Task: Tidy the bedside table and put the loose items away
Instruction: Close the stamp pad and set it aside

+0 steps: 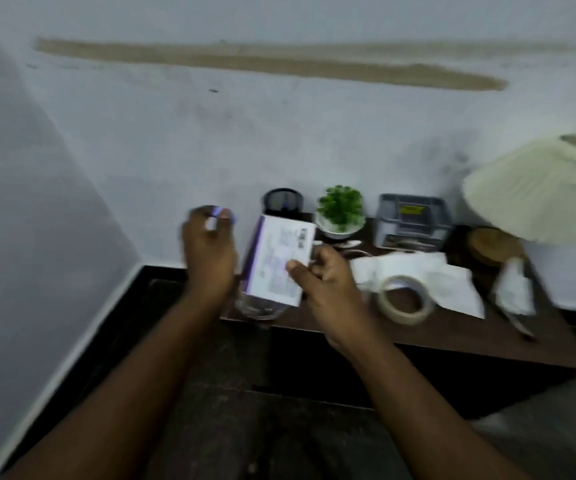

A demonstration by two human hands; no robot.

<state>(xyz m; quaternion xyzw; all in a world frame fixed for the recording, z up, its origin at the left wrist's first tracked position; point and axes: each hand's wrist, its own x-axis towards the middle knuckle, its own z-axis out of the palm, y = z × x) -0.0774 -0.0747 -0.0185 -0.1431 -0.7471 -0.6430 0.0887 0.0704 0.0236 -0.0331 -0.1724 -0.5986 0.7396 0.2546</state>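
Note:
My right hand [324, 282] grips a white and purple box [276, 261] by its right edge, holding it upright above the left end of the dark wooden bedside table [453, 334]. My left hand [208, 251] is raised to the left of the box and pinches a small purple and white item [215, 216], too blurred to name. A clear glass [255, 306] stands on the table just under the box. On the table to the right lie a roll of masking tape [406, 299], loose white papers [428, 275] and a crumpled tissue [513, 289].
Along the wall stand a black mesh pen holder [283, 200], a small green plant in a white pot [340, 211] and a grey organiser tray [413, 218]. A cream lampshade [539, 188] overhangs the right end, above a wooden base [492, 245]. A pen [518, 323] lies near the right edge.

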